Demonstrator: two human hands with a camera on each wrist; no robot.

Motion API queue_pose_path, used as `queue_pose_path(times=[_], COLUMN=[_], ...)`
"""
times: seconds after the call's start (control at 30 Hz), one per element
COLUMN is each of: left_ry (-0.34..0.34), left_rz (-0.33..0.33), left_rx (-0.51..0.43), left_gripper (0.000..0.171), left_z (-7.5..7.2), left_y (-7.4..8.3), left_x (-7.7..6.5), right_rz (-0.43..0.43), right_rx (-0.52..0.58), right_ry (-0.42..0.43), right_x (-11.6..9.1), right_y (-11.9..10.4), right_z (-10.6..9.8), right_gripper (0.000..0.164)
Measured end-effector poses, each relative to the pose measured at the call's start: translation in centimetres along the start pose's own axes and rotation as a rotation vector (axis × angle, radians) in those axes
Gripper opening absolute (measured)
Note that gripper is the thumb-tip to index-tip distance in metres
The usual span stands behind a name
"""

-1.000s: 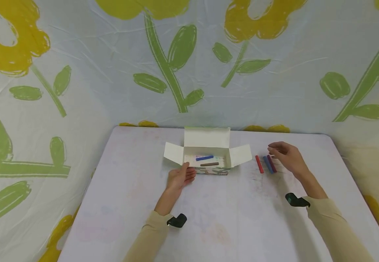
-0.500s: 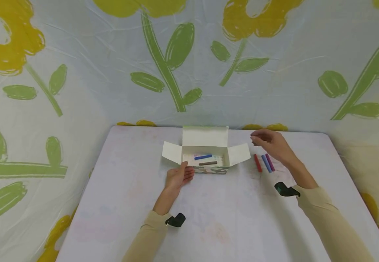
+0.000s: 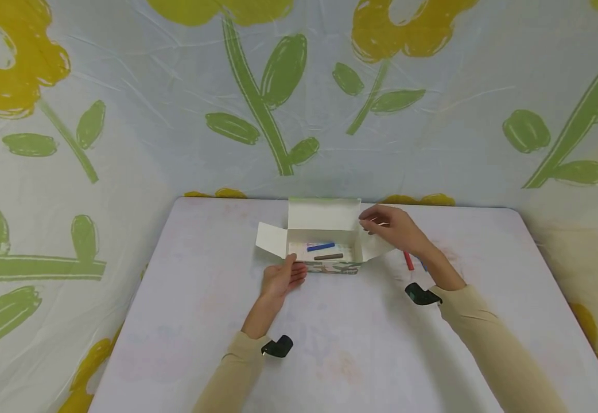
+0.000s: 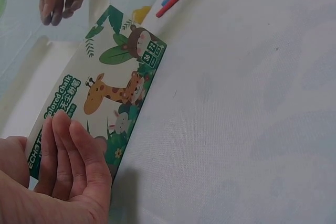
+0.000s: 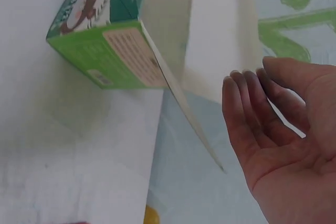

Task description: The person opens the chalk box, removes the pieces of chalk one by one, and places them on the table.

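Note:
A white cardboard colored chalk box (image 3: 337, 268) with printed animals stands on the table, its flaps spread. Inside lie a blue chalk stick (image 3: 321, 246) and a brown chalk stick (image 3: 328, 257). My left hand (image 3: 280, 281) holds the box at its front left, thumb at the rim and fingers along the printed wall (image 4: 113, 100). Above the right flap (image 3: 375, 246) is my right hand (image 3: 396, 228), fingers loosely bent, with nothing visible between fingers and thumb in the right wrist view.
Right of the box lie a red chalk stick (image 3: 408, 261) and a blue chalk stick (image 3: 423, 265), partly behind my right forearm. The back flap (image 3: 325, 213) stands up and the left flap (image 3: 271, 238) leans outward. A flowered cloth (image 3: 175, 115) hangs behind the table.
My right hand has moved left from above the loose chalk sticks to the box's right flap. Its forearm now covers the purple stick. My left hand stays on the box.

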State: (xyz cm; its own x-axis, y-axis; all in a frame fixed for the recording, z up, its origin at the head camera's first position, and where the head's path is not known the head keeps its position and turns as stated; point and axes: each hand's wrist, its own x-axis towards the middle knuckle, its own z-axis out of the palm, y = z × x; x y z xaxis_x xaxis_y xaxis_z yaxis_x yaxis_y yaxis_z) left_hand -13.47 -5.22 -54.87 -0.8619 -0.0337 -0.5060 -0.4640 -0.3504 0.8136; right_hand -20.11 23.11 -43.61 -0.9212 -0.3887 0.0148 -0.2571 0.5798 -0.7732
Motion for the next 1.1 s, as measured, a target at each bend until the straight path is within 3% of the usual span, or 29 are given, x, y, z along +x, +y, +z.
queue_pose_path(times=[0.23, 0.5, 0.77, 0.93, 1.1], left_ry=[-0.024, -0.017, -0.026, -0.030, -0.027], left_rz=[0.031, 0.016, 0.023, 0.034, 0.034], left_rx=[-0.012, -0.014, -0.007, -0.009, -0.010], left_gripper=[0.038, 0.038, 0.040, 0.041, 0.040], left_z=[-0.1, 0.0, -0.1, 0.0, 0.0], left_y=[-0.1, 0.0, 0.0, 0.1, 0.1], left_x=[0.1, -0.1, -0.1, -0.2, -0.1], right_rz=[-0.109, -0.167, -0.189, -0.246, -0.189], right_rx=[-0.011, -0.017, -0.091, -0.215, -0.290], right_ry=[-0.088, -0.180, -0.299, -0.364, -0.418], right_x=[1.4, 2.7, 3.4, 4.0, 4.4], right_y=[-0.2, -0.1, 0.4, 0.6, 0.2], right_z=[2.9, 5.7, 7.7, 8.6, 8.9], right_gripper=[0.022, 0.020, 0.019, 0.018, 0.016])
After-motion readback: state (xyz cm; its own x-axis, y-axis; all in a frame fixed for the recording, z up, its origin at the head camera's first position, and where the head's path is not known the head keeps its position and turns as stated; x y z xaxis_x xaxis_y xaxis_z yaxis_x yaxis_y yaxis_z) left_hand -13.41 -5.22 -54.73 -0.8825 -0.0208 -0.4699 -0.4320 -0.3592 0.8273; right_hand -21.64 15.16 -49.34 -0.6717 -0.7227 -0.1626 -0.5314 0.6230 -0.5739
